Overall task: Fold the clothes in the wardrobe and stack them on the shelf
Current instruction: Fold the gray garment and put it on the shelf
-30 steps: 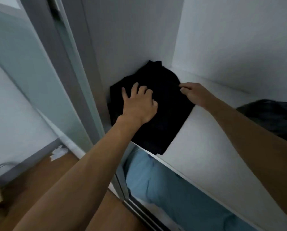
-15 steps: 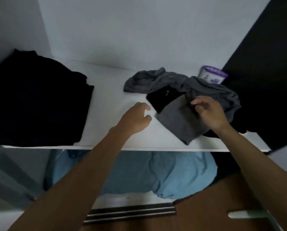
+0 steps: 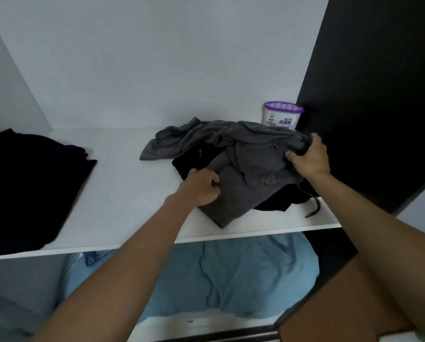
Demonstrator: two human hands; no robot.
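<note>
On white shelf (image 3: 122,183), left hand (image 3: 199,190), right hand (image 3: 310,159), each grip clutching grey garment (image 3: 255,154), tub (image 3: 281,117) label blurred

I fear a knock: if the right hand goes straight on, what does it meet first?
Beyond the grey garment it grips, the right hand would probably meet the purple-lidded tub first; depth is unclear.

Both hands are into the crumpled grey garment (image 3: 253,154) on the white shelf (image 3: 122,193). Left hand (image 3: 201,187) pinches its near left edge, right hand (image 3: 310,156) has a bunch of it gripped on the far right. There's a black piece (image 3: 194,160) under it, a folded black stack (image 3: 28,188) way off left, a purple-lidded dehumidifier tub (image 3: 281,116) just behind, and light blue fabric (image 3: 231,275) down below the shelf.
</note>
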